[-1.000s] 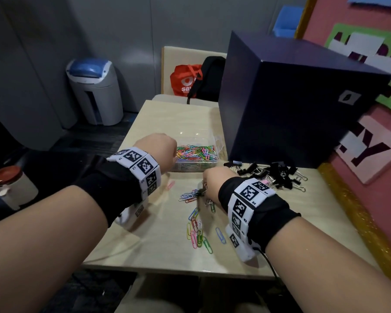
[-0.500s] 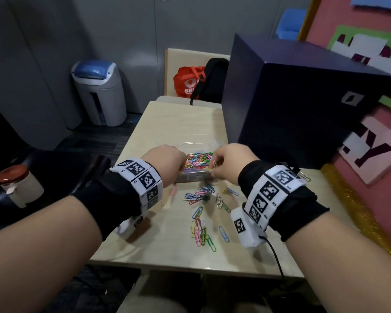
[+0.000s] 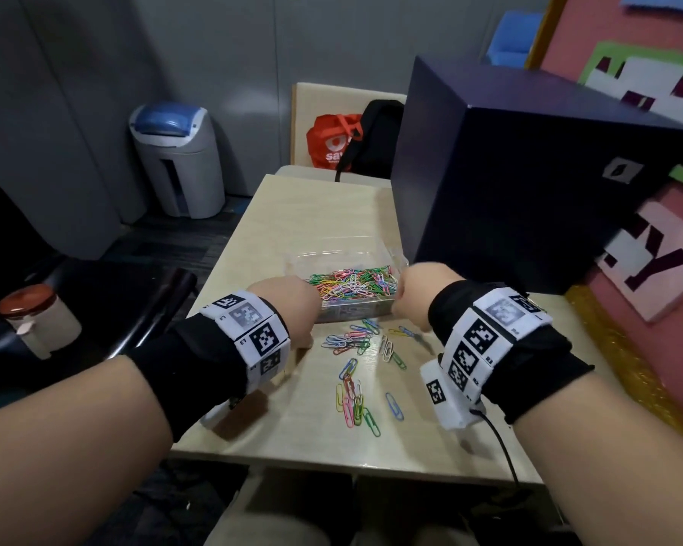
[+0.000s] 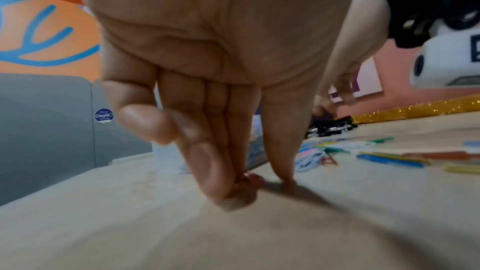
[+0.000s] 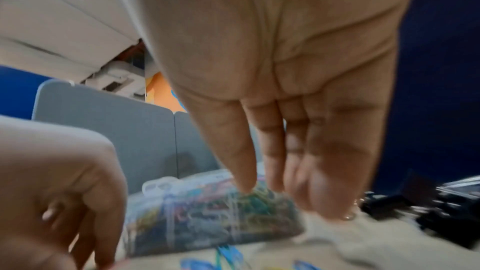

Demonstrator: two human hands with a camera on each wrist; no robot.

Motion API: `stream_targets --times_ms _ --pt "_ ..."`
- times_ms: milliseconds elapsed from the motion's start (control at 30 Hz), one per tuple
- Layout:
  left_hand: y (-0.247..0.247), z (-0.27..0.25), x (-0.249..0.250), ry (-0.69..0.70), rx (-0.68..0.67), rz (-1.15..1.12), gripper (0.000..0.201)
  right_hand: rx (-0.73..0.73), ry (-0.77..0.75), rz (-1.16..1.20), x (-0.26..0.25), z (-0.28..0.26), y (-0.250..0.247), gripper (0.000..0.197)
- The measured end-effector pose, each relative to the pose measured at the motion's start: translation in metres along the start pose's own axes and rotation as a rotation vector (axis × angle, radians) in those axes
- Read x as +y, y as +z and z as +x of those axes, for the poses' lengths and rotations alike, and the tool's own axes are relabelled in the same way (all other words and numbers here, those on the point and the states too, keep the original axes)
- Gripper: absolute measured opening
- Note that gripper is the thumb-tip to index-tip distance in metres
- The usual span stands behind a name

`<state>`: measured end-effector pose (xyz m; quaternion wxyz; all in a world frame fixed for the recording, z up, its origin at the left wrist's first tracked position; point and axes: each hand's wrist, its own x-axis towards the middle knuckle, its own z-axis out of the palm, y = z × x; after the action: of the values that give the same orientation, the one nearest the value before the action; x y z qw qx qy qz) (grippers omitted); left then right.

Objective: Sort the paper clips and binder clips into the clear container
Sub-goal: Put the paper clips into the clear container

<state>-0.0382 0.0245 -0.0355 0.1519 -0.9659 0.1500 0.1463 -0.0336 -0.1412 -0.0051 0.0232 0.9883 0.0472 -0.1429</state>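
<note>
- Landmark: the clear container (image 3: 349,293), standing on the pale wooden surface (image 3: 316,435) and already holding a heap of coloured paper clips; all places below are told from it.
- Far left of the container, off the surface: a white jar (image 3: 42,323) with a red-brown lid; farther back, a grey bin (image 3: 180,159) with a blue top.
- Left hand (image 3: 288,309): touching the container's left near corner; in the left wrist view its fingers (image 4: 207,167) point down, pressed together, the tips meeting the thumb on the surface over something small and pink-red, too blurred to name.
- Loose paper clips (image 3: 355,360): scattered on the surface just in front of the container and nearer the person, in blue, pink, green, yellow and white.
- Behind the container: a chair carrying a red bag (image 3: 334,139) and a black backpack (image 3: 375,135).
- Right hand (image 3: 420,293): at the container's right near corner; the right wrist view shows its fingers (image 5: 293,161) straight, hanging down side by side, the tips just over the container's near edge; blur hides whether they touch it.
- Right of the container: a large dark blue box (image 3: 525,191) on the surface; binder clips (image 5: 428,213), black, heaped beside the right hand, seen only in the wrist views.
</note>
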Motion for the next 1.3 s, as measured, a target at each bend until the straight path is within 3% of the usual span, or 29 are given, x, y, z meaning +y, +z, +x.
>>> stream_targets --times_ms 67,133,200,367,533,767,933,1067,1167,1300 --pt "0.001 0.001 0.003 0.004 0.011 -0.01 0.02 -0.161 -0.034 -0.182 -0.001 -0.008 0.006 0.035" --pt "0.002 0.002 0.007 0.01 0.036 -0.007 0.018 -0.232 -0.076 -0.256 -0.003 -0.011 0.014 0.037" --pt "0.002 0.001 0.011 0.029 0.051 0.007 0.017 -0.191 -0.14 -0.268 -0.01 -0.011 0.021 0.042" --pt "-0.003 -0.002 0.016 0.064 0.025 0.04 0.02 -0.106 -0.13 -0.073 -0.034 -0.006 0.041 0.072" --pt "-0.006 -0.004 0.018 0.075 0.006 0.053 0.023 -0.022 -0.247 -0.03 -0.039 -0.002 0.046 0.04" --pt "-0.003 -0.002 0.017 0.045 0.025 0.005 0.009 0.0 -0.274 -0.133 -0.025 -0.001 0.033 0.029" --pt "-0.009 -0.003 0.005 0.03 0.141 -0.218 0.022 0.012 -0.195 -0.077 -0.016 0.003 0.034 0.025" --pt "-0.023 0.0 -0.01 -0.018 0.309 -0.363 0.023 0.043 -0.157 -0.03 -0.013 0.005 0.026 0.024" --pt "-0.027 0.007 -0.021 -0.082 0.398 -0.423 0.021 0.156 -0.126 0.088 -0.012 0.004 0.013 0.02" --pt "-0.023 0.013 -0.027 -0.123 0.417 -0.477 0.025 0.38 -0.079 0.35 -0.011 0.01 0.0 0.021"
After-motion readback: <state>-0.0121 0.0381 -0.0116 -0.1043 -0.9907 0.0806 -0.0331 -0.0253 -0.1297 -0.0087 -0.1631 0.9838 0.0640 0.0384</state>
